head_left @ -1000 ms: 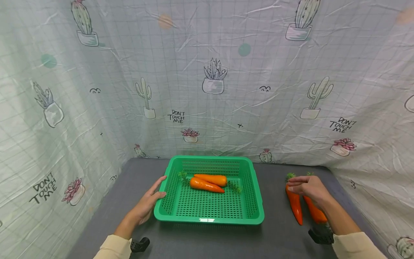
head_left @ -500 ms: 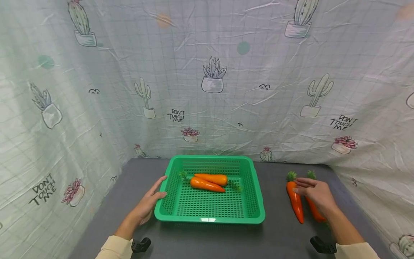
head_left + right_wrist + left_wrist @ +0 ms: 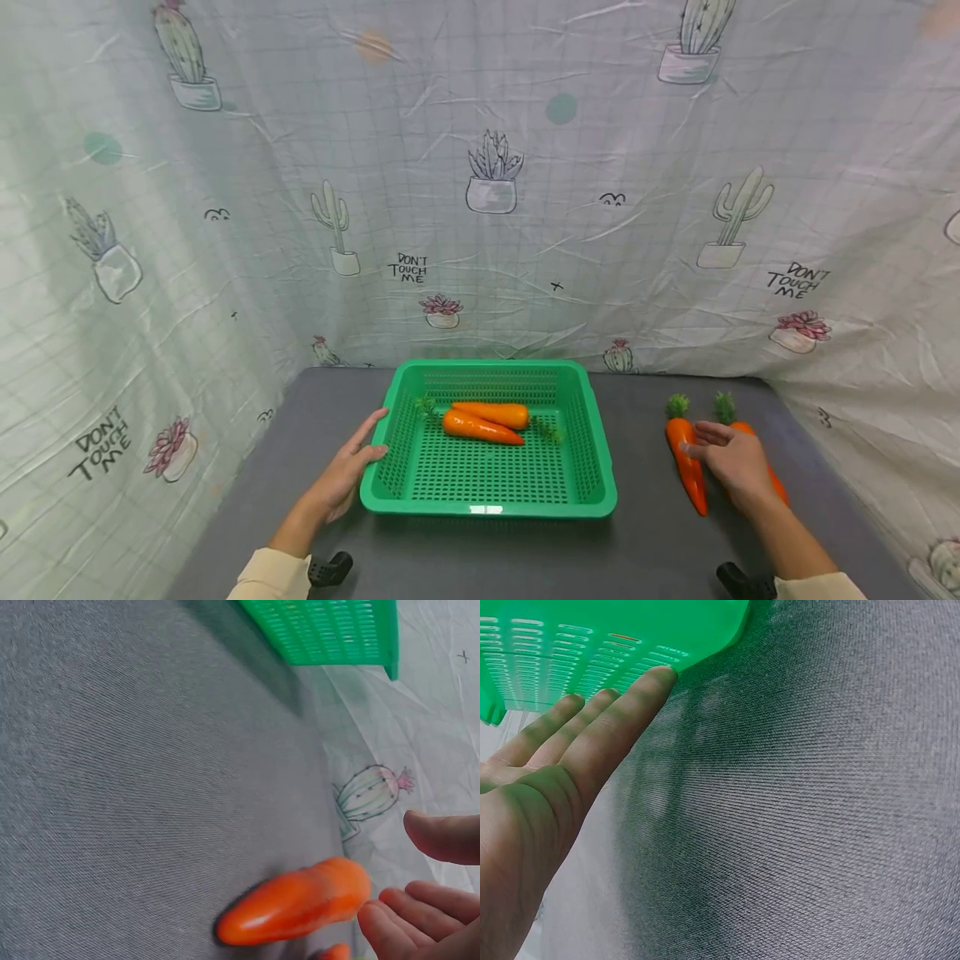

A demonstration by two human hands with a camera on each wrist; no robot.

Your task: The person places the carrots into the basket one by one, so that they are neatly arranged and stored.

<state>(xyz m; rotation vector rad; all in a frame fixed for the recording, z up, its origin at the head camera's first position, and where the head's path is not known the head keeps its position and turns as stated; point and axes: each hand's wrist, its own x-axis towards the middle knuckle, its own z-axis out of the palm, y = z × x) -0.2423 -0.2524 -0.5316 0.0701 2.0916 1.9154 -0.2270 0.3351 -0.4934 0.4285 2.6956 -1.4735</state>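
Observation:
A green plastic basket [image 3: 487, 510] stands mid-table, with an orange carrot [image 3: 480, 427] and a second carrot [image 3: 495, 413] lying across each other inside. My left hand [image 3: 341, 475] rests against its left wall, index finger and thumb at the rim. In the left wrist view its straight fingers [image 3: 619, 724] lie along the slotted wall. Over on the right, my right hand [image 3: 735, 467] hovers beside a leafy-topped carrot [image 3: 686, 467], thumb apart from fingers. Another carrot [image 3: 776, 483] is partly hidden beneath this hand. The right wrist view shows the nearer carrot [image 3: 296, 904] close to the fingertips.
A dark grey cloth-covered table [image 3: 525, 558] runs under everything. Behind it and along both sides hangs a pale curtain [image 3: 555, 200] printed with cacti. Black wrist straps [image 3: 330, 570] sit at both cuffs.
My right hand has drawn slightly right and nearer, its fingers spreading from a closer pose. More of both carrots beside it now shows. The left hand has stayed at the basket.

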